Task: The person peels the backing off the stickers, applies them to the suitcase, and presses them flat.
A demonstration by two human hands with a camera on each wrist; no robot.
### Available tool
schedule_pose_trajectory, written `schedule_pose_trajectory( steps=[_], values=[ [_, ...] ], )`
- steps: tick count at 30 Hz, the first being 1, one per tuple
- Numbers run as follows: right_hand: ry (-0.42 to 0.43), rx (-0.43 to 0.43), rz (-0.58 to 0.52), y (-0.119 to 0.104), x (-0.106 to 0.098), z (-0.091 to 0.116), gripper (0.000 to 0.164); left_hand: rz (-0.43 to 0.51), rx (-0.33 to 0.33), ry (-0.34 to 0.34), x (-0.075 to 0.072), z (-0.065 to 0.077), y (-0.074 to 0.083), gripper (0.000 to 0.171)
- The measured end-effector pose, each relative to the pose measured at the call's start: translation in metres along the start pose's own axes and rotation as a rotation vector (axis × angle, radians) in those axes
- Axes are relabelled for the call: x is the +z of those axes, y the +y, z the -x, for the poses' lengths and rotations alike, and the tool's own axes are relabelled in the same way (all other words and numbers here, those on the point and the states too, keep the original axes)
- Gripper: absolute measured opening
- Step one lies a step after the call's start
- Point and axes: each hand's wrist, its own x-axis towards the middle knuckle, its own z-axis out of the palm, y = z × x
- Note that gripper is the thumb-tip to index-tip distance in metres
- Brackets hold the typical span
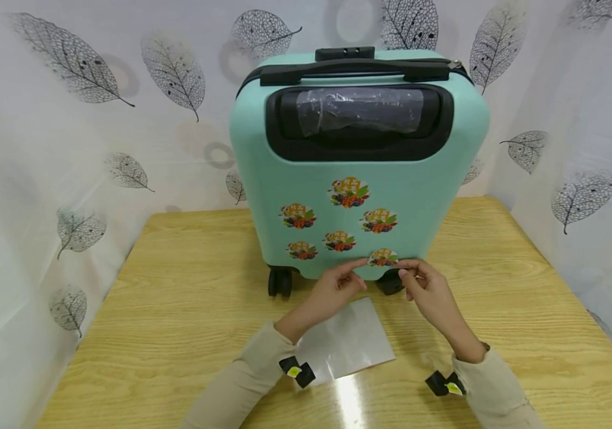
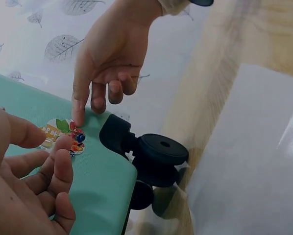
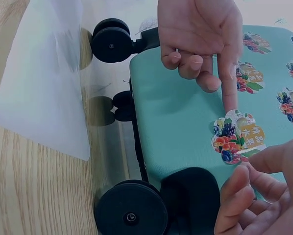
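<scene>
A fruit-print sticker [image 1: 383,257] lies on the lower right of a mint-green suitcase [image 1: 413,196], just above a wheel. My left hand [image 1: 335,292] reaches in from the left, its straight index finger touching the sticker's left edge while the other fingers bend loosely. From the opposite side my right hand [image 1: 431,292] puts an extended index fingertip on the right edge. In the right wrist view the sticker [image 3: 237,137] sits between both index fingertips, with my right hand [image 3: 264,196] at the lower right. The left wrist view shows my left fingers partly covering the sticker [image 2: 63,134].
Several similar stickers, one near the top [image 1: 350,192], are on the suitcase's front. Black wheels [image 1: 280,281] stand on the wooden table [image 1: 193,298]. A pale sheet [image 1: 351,339] lies before the suitcase, partly under my left forearm. A leaf-patterned curtain [image 1: 188,137] hangs behind.
</scene>
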Motion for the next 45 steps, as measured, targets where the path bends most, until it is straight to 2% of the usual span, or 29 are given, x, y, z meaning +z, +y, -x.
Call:
schedule_pose_trajectory(
  steps=[3,7,17,21,28,33,40,45],
  values=[
    [-0.007,0.003,0.007,0.0,-0.001,0.0,0.035,-0.061,0.011,-0.003,0.0,0.002,0.002,0.047],
    [-0.017,0.013,0.006,0.0,-0.002,0.001,0.036,-0.092,0.006,-0.003,0.001,0.004,0.004,0.048],
    [-0.034,-0.031,0.011,0.001,-0.005,0.005,0.038,-0.073,-0.044,-0.045,0.003,0.012,0.005,0.056],
    [-0.027,-0.044,0.024,0.004,-0.009,0.006,0.037,-0.06,-0.026,-0.036,0.003,0.013,0.004,0.053],
    [-0.023,-0.06,-0.016,0.006,-0.016,0.004,0.034,-0.03,0.05,-0.004,0.0,0.007,0.002,0.039],
    [-0.059,-0.099,-0.065,0.0,-0.015,0.003,0.031,-0.028,0.068,-0.009,-0.001,0.003,0.006,0.036],
    [-0.146,-0.145,-0.081,-0.014,-0.01,-0.005,0.029,-0.063,0.041,-0.02,-0.001,-0.007,0.02,0.033],
    [-0.188,-0.155,-0.059,-0.022,-0.007,-0.01,0.029,-0.124,0.041,-0.029,-0.001,-0.012,0.027,0.033]
  ],
)
